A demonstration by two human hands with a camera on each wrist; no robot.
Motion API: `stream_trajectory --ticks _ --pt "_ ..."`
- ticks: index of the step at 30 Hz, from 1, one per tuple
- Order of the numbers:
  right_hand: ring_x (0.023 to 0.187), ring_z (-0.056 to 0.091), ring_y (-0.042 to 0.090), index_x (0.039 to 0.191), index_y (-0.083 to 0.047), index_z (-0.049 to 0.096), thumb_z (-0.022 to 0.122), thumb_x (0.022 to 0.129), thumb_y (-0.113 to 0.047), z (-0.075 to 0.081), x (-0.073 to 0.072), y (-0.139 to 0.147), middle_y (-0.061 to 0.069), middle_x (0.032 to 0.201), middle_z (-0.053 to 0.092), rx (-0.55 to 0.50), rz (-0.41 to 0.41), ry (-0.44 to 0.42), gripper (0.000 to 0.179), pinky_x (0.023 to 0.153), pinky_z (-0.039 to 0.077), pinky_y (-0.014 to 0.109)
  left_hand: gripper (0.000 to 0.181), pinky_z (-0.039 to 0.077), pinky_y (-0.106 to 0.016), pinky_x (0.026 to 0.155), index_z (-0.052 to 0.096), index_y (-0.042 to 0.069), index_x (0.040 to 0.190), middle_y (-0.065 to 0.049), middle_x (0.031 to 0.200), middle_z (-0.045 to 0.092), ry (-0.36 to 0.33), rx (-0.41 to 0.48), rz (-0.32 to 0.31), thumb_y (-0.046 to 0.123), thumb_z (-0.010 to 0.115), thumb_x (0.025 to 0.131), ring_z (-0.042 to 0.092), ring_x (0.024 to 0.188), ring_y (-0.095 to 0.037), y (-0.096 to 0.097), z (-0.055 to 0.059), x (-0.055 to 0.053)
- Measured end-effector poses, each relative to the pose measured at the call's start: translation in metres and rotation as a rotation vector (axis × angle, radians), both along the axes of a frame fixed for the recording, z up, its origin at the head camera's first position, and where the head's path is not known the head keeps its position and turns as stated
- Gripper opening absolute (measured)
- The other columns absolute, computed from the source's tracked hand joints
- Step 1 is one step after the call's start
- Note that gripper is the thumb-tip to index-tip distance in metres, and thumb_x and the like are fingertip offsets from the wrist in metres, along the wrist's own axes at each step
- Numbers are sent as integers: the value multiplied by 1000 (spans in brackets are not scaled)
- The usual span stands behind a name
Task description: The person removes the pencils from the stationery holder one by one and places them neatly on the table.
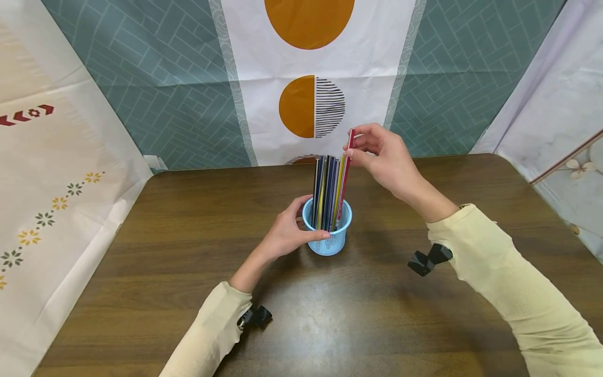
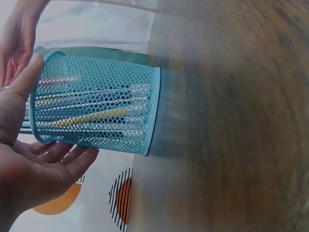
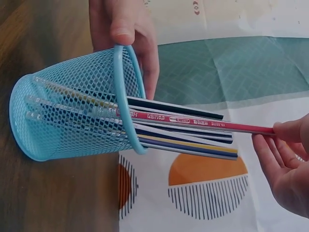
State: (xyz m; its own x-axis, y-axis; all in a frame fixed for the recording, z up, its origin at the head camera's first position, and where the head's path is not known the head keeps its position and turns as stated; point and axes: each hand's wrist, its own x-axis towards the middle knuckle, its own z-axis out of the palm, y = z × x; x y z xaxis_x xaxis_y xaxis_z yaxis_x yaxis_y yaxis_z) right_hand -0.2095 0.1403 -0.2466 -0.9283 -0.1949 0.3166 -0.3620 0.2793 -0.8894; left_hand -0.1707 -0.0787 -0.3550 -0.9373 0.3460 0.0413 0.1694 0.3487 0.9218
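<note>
Holding round blue mesh cup (image 1: 328, 248) in left hand (image 1: 288, 230), slim red pencil (image 1: 347, 172) in right hand (image 1: 385, 158); could tip cup by levering.

Pale cream long sleeves (image 1: 509, 285), seemingly fine-ribbed, each with an angular black camera (image 1: 421, 263) attached.

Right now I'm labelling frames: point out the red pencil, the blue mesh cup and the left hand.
Red pencil (image 3: 198, 122), right wrist view: middle of its shaft.
Blue mesh cup (image 2: 96, 102), left wrist view: its mesh wall.
Left hand (image 1: 289, 232), head view: near the thumb's base.
</note>
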Motion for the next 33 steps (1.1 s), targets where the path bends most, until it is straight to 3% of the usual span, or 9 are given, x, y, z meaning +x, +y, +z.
stream_trajectory --ticks 20,33 --pt "86 65 15 123 5 57 61 90 8 21 1 -4 13 97 64 -149 14 81 34 78 55 28 87 45 -47 96 35 8 146 -12 139 47 7 -2 -7 22 84 75 52 115 -31 -1 -1 -1" --pt "86 64 18 122 6 59 61 89 8 41 6 -2 9 93 64 -170 11 104 34 74 55 26 86 44 -46 98 36 8 145 -13 137 49 17 11 -3 18 84 75 52 115 -29 -1 -2 0"
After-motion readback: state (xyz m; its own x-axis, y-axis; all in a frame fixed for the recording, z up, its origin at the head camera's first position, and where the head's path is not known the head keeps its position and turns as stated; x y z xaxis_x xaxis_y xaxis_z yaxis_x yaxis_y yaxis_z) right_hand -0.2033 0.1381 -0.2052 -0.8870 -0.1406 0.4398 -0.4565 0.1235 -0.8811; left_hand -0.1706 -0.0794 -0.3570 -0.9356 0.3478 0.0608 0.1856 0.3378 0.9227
